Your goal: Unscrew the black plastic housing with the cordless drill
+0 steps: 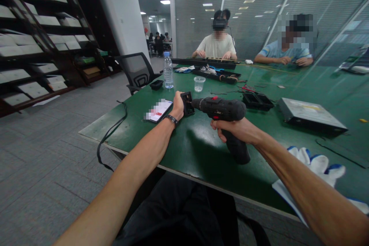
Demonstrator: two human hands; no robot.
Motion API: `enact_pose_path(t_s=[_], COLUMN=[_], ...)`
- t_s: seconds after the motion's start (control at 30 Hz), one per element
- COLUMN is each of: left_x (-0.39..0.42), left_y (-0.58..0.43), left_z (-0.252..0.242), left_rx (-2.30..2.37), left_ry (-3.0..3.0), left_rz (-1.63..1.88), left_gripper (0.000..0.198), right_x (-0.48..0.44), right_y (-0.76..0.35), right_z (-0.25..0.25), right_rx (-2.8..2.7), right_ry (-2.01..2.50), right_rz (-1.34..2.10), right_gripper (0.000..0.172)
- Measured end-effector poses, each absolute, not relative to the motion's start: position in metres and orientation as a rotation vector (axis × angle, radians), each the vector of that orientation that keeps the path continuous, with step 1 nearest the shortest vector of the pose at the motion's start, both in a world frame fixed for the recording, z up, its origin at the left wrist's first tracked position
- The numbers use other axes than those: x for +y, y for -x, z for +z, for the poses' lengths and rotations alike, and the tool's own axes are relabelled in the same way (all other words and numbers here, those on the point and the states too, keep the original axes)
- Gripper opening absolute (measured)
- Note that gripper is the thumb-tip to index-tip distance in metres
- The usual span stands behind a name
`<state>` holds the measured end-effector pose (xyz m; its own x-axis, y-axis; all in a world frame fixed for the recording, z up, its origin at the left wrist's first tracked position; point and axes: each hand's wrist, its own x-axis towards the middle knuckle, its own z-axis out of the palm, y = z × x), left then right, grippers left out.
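My right hand (233,127) is wrapped round the grip of a black cordless drill (223,108) with red accents. The drill lies level above the table, its chuck pointing left. My left hand (179,105) holds a small black tray (188,104) on edge, its hollow side facing the drill. The drill's tip is at the tray's inner face; whether it touches, I cannot tell. Just left of my left wrist a smartphone (160,110) lies on the green table (201,153), its screen lit.
A water bottle (168,71) and a clear plastic cup (199,83) stand beyond my hands. To the right are black trays (257,100), a grey metal box (313,115) and white-blue gloves (319,165). Two people sit across the table. A black strap (111,130) hangs over the left edge.
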<state>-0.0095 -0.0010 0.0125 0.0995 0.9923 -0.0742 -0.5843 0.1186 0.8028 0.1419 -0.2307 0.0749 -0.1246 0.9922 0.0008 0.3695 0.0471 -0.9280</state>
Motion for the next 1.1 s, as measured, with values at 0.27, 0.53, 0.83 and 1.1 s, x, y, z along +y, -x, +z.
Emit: enact_pose_path(t_s=[0.27, 0.53, 0.83, 1.1], left_x=[0.0036, 0.0034, 0.005, 0.0059], left_y=[0.0089, 0.0088, 0.0103, 0.0106], left_z=[0.0084, 0.0087, 0.0064, 0.0068], left_rx=[0.728, 0.74, 0.732, 0.715], left_ry=[-0.687, -0.691, -0.711, -0.723], left_rz=[1.308, 1.308, 1.275, 1.269], left_gripper=[0.03, 0.03, 0.029, 0.03], right_x=[-0.2309, -0.2317, -0.232, -0.2324], right_y=[-0.1402, -0.1401, -0.1391, -0.1382], right_z=[0.0777, 0.0774, 0.0785, 0.0791], right_rx=[-1.583, -1.585, -1.587, -1.572], right_ry=[1.408, 1.397, 1.384, 1.423], right_rz=[1.079, 1.098, 1.102, 1.094], right_gripper=[0.016, 0.017, 0.016, 0.016])
